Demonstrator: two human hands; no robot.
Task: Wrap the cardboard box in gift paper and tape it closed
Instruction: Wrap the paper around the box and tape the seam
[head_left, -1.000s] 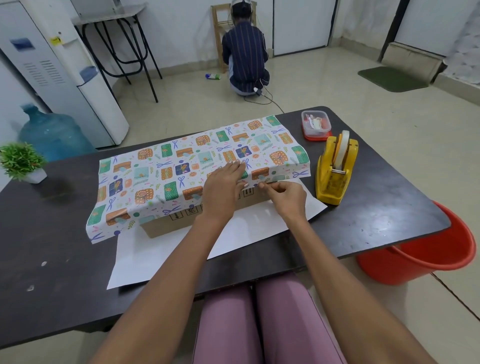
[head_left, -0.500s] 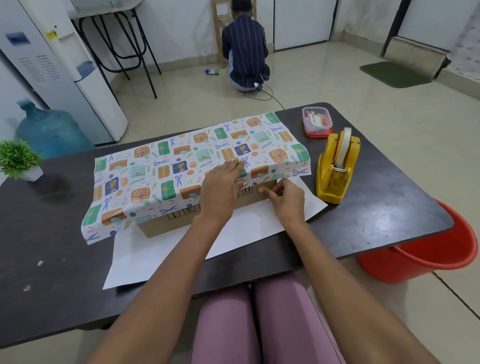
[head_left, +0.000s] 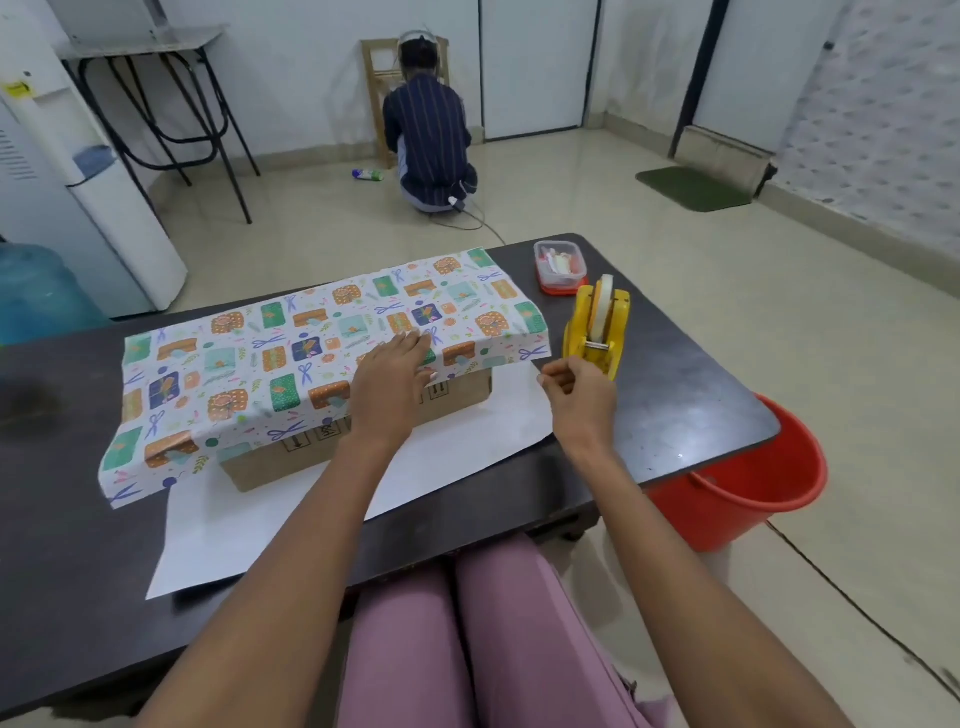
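Patterned paper (head_left: 291, 364) draped over box (head_left: 363, 441) on tabletop (head_left: 62, 571), left hand (head_left: 392, 382) flat with straight fingers pressing paper onto box top, right hand (head_left: 576, 395) just right of box, fingers curled, whether pinching anything unclear, tape dispenser (head_left: 597, 327) just beyond it

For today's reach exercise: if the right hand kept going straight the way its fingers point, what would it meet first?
Most likely the yellow tape dispenser: the right hand sits just short of it, though depth is unclear.

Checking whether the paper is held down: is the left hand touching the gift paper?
Touching. The head view shows the left hand lying flat on the gift paper over the box's near top edge, with no gap under the fingers.
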